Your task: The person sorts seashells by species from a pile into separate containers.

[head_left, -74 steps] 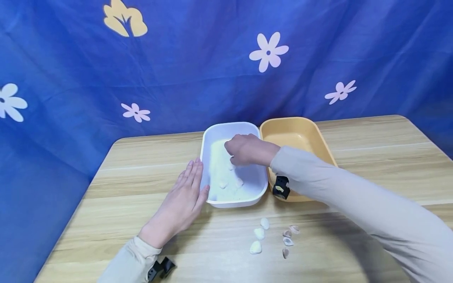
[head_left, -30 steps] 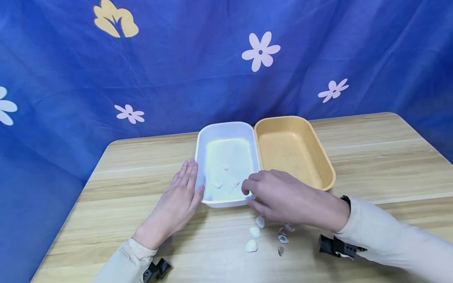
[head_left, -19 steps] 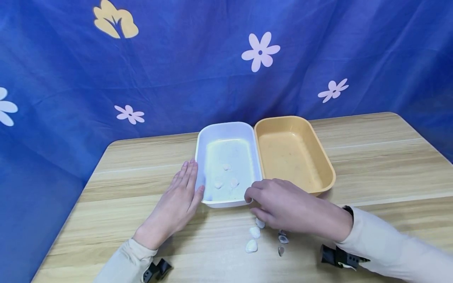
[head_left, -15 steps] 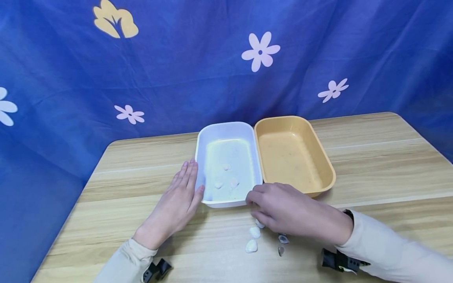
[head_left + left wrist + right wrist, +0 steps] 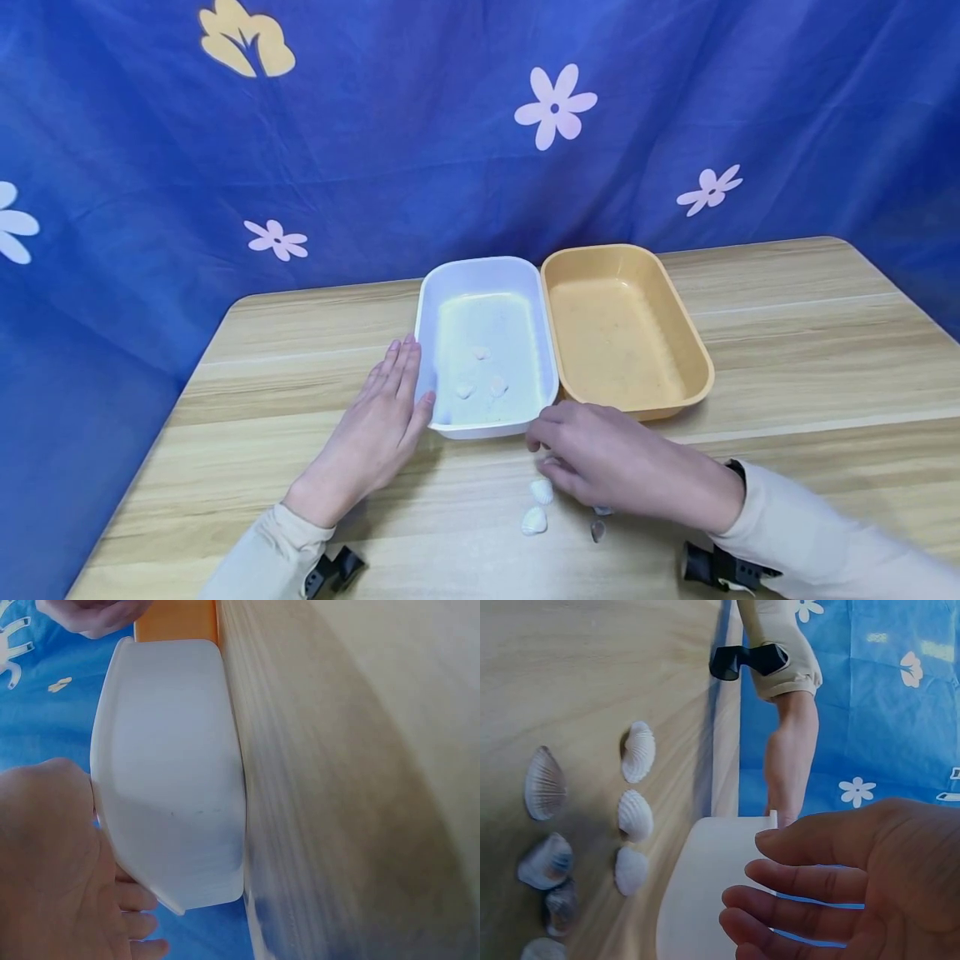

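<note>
My left hand (image 5: 375, 429) lies with straight fingers along the left side of a white plastic tub (image 5: 487, 432). Three small pale seashells (image 5: 498, 386) rest on the tub's bottom. Just off the tub's near right corner, my right hand (image 5: 611, 458) hovers above the table with fingers loosely bent. The right wrist view shows nothing between its thumb and fingers. Beneath it, white ribbed seashells (image 5: 636, 816) form a row on the wood. Beside them runs a second row of darker, brownish seashells (image 5: 546, 861); the hand partly covers both rows in the head view.
An orange-yellow tub (image 5: 622, 333) stands against the white tub's right side. Both sit toward the back of the wooden table (image 5: 810, 333). Behind the table hangs a blue curtain (image 5: 420, 167) with flower prints.
My right hand has come out of the white tub, toward me and right, to just above the seashells on the table. My left hand keeps its place at the tub's side.
</note>
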A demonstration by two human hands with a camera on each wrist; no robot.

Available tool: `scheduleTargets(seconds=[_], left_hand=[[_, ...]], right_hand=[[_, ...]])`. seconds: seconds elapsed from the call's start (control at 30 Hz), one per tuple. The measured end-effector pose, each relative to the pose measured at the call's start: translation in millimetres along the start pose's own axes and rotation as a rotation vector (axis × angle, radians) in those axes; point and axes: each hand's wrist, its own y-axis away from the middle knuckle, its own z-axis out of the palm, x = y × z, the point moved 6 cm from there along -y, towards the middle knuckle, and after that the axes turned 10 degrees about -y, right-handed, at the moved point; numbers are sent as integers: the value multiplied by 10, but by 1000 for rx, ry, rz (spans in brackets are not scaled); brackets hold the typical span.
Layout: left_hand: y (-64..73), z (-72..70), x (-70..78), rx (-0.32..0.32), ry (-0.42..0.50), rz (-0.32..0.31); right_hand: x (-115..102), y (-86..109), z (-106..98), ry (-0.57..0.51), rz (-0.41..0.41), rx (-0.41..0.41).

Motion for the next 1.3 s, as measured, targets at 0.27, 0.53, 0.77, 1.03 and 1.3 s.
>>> scheduleTargets(seconds=[0.27, 0.53, 0.77, 1.03, 1.3], left_hand=[[-4, -1, 7, -3, 4, 2], [0, 2, 7, -18, 5, -5], [0, 0, 9, -10, 11, -3], [1, 4, 4, -8, 14, -7], [5, 2, 3, -9, 8, -9]], right_hand=[[38, 6, 74, 30, -1, -5], [65, 22, 179, 44, -7, -13], [115, 33, 225, 37, 17, -10], [151, 65, 280, 50, 15, 48], [173, 80, 343, 35, 23, 66]])
